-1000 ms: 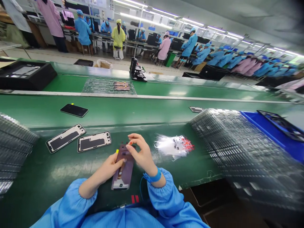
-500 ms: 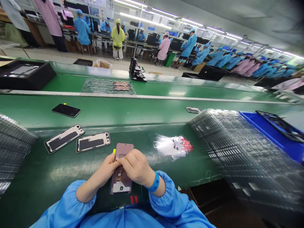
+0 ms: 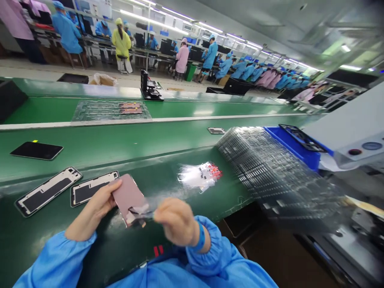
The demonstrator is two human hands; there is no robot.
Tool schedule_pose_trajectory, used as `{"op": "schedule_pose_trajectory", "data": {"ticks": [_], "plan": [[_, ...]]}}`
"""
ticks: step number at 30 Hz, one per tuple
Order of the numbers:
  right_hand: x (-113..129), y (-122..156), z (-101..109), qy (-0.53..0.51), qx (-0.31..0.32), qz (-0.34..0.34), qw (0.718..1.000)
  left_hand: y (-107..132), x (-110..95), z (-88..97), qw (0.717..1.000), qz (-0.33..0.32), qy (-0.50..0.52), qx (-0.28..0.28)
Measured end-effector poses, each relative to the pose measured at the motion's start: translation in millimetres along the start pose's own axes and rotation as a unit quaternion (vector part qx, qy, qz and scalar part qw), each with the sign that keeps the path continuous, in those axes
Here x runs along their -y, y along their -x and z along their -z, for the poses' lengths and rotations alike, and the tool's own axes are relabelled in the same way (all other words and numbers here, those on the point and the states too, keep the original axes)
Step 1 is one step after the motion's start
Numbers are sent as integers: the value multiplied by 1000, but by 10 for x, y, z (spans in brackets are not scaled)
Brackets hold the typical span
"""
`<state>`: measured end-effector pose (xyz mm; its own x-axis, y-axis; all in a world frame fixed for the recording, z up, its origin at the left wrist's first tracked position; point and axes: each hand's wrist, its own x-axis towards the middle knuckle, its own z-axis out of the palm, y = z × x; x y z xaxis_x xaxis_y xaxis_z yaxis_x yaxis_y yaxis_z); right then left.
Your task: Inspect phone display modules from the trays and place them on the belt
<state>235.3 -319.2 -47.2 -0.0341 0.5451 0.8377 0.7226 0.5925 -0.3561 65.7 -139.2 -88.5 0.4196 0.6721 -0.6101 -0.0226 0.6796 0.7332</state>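
Observation:
My left hand (image 3: 103,200) grips the upper left edge of a pinkish phone screen panel (image 3: 128,195), tilted above the green bench. My right hand (image 3: 177,220), smeared by motion, is closed in a pinch on a clear film (image 3: 147,212) beside the panel's lower right. Whether the film still touches the panel is hard to tell. A small dark flex piece shows at the panel's lower end. Left of the panel lie two phone frames, a nearer one (image 3: 48,191) and another (image 3: 90,188) partly behind my left hand.
A pile of clear films with red tabs (image 3: 199,176) lies right of centre. Stacked clear trays (image 3: 264,172) and a blue bin (image 3: 300,150) stand at right. A black phone screen (image 3: 36,151) rests on the left. Across the belt sits a clear tray (image 3: 96,111). Co-workers sit beyond.
The panel has been raised and turned in my left hand, which moved left. My right hand has drawn away from it, pulling clear film. The view has swung right.

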Motion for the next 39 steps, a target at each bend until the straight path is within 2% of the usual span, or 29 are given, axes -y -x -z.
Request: {"op": "schedule_pose_trajectory", "data": {"ticks": [2, 4, 6, 9, 11, 14, 17, 20, 21, 22, 23, 24, 25, 26, 27, 28, 29, 30, 32, 34, 36, 39], "plan": [[-92, 11, 311, 81, -127, -117, 982, -40, -81, 58, 999, -9, 22, -44], [-368, 97, 600, 186, -218, -249, 925, -11, -130, 85, 997, -16, 42, -61], [-765, 256, 825, 229, -215, -396, 863, 63, -138, 87, 996, -25, 56, -58], [-1313, 543, 1015, 256, -190, -465, 826, 191, -88, 82, 996, -44, 67, -42], [-1516, 688, 1050, 266, -176, -492, 810, 263, -34, 82, 996, -53, 61, -28], [-1577, 753, 985, 258, -168, -511, 803, 355, 50, 60, 998, -54, 35, 22], [-1457, 653, 740, 168, -127, -503, 838, 442, 131, -27, 994, -63, 28, 89], [-1155, 502, 291, -12, -14, -474, 880, 522, 222, -180, 984, -116, 14, 136], [-1016, 463, 119, -84, 30, -465, 881, 544, 252, -230, 979, -138, 4, 149], [-869, 434, -48, -172, 75, -457, 869, 560, 276, -268, 974, -154, -11, 165], [-726, 415, -201, -354, 135, -467, 799, 570, 290, -289, 968, -164, -34, 185], [-599, 406, -333, -493, 183, -476, 704, 572, 291, -283, 961, -172, -66, 204], [-498, 403, -438, -579, 196, -482, 628, 562, 275, -245, 952, -187, -110, 215], [-429, 403, -515, -643, 194, -487, 558, 541, 241, -172, 940, -215, -164, 208], [-393, 404, -566, -677, 179, -494, 515, 508, 191, -62, 921, -257, -230, 180], [-387, 403, -595, -695, 155, -500, 493, 464, 127, 82, 893, -306, -304, 132], [-403, 399, -605, -704, 132, -505, 481, 410, 57, 254, 852, -352, -381, 68], [-434, 392, -603, -710, 113, -508, 474, 349, -16, 445, 803, -381, -458, 1], [-505, 372, -581, -716, 90, -511, 467, 221, -144, 840, 702, -374, -596, -108], [-555, 357, -560, -719, 80, -511, 465, 112, -231, 1180, 627, -327, -691, -152], [-574, 352, -550, -716, 78, -511, 469, 44, -272, 1408, 582, -289, -744, -155], [-574, 359, -546, -709, 74, -515, 476, 19, -275, 1531, 546, -291, -771, -153]]}}
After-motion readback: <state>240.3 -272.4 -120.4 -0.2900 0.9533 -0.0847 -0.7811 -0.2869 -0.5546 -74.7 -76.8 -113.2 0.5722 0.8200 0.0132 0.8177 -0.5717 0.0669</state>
